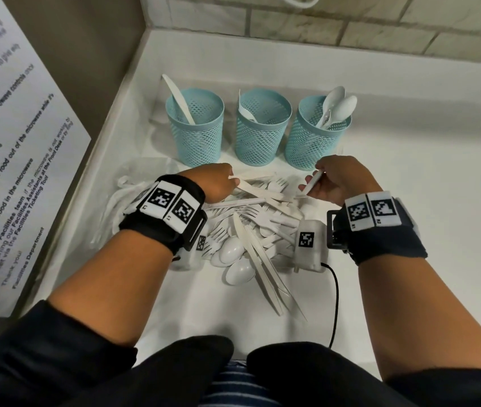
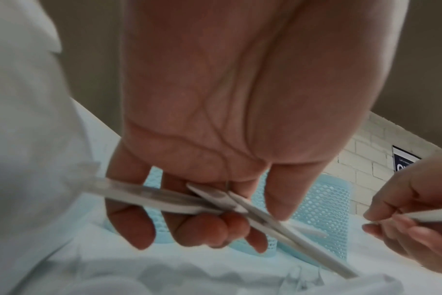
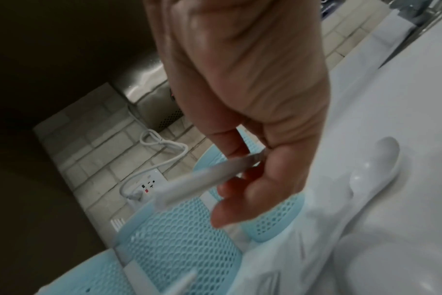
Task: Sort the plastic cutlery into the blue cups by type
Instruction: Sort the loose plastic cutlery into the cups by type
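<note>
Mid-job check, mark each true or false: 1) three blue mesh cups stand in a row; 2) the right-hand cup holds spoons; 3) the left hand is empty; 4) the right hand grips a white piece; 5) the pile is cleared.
1) Three blue mesh cups stand in a row: true.
2) The right-hand cup holds white plastic spoons: true.
3) The left hand is empty: false, it grips white plastic cutlery handles.
4) The right hand grips a white plastic piece: true.
5) The pile is cleared: false, the loose cutlery pile remains on the white counter.

Right hand (image 3: 240, 99) fingers (image 3: 230, 211) pinch a white handle (image 3: 202, 179) above blue cups (image 3: 179, 239).
</note>
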